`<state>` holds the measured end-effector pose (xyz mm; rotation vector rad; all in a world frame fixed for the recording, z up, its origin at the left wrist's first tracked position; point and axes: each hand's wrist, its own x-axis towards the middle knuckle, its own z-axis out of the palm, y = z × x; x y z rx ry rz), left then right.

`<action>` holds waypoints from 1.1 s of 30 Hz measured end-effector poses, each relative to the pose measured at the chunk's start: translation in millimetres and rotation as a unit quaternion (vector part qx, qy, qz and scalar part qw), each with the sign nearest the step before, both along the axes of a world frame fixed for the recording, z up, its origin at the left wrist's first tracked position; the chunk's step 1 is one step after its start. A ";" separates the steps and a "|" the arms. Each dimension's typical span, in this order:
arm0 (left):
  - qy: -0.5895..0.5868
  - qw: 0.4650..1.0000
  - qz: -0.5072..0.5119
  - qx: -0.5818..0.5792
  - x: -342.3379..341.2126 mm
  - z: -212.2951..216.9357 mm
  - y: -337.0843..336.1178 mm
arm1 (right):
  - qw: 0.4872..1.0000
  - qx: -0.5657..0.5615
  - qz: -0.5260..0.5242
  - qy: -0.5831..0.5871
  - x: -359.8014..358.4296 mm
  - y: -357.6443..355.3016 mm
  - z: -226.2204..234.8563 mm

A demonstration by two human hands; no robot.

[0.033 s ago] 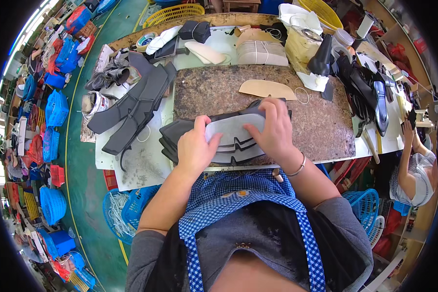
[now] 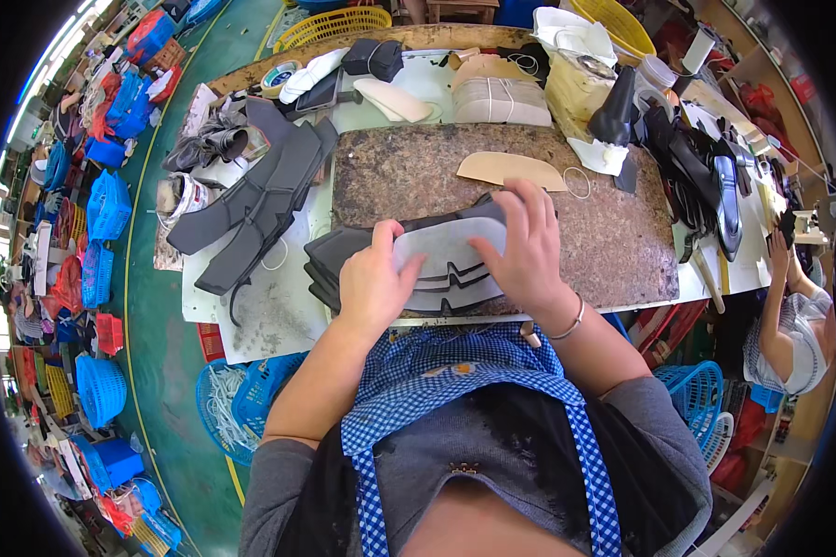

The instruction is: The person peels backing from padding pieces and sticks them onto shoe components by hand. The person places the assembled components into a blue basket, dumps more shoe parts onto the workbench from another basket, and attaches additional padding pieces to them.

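A grey curved lining piece (image 2: 448,243) lies on top of a stack of black shoe upper pieces (image 2: 330,251) at the near edge of the work board. More grey pieces with notched black edges show in layers below it. My left hand (image 2: 373,286) grips the left end of the grey piece, its thumb on the surface and its fingers bent at the edge. At the right end, my right hand (image 2: 529,249) has its thumb on the grey piece and its fingers curled over the far corner, fingertips partly hidden.
A tan curved piece (image 2: 509,171) and a loop of white string lie beyond the stack on the speckled board (image 2: 613,251). Black cut pieces (image 2: 260,204) are heaped at left, a tied grey bundle (image 2: 502,100) behind. Black shoes (image 2: 726,204) stand at right, near another person (image 2: 790,330).
The fingers of my right hand have risen slightly and shifted a little to the right. My left hand and the stack look almost the same.
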<state>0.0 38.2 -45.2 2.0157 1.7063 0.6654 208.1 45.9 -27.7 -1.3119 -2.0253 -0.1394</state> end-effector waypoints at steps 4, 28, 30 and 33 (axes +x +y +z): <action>0.014 1.000 -0.002 -0.002 -6.3 7.2 -0.4 | 0.960 -0.029 0.257 -0.107 -5.3 -14.3 -8.5; -0.155 0.922 0.094 0.342 -62.9 44.3 31.8 | 0.949 -0.278 -0.025 0.144 46.5 103.8 -53.8; -0.022 0.949 -0.050 0.311 -18.8 37.5 5.7 | 0.890 -0.378 -0.016 0.254 51.5 109.6 -41.7; 0.128 0.954 -0.194 0.187 22.6 -0.1 -27.7 | 0.767 -0.289 -0.059 0.569 61.6 114.5 -35.9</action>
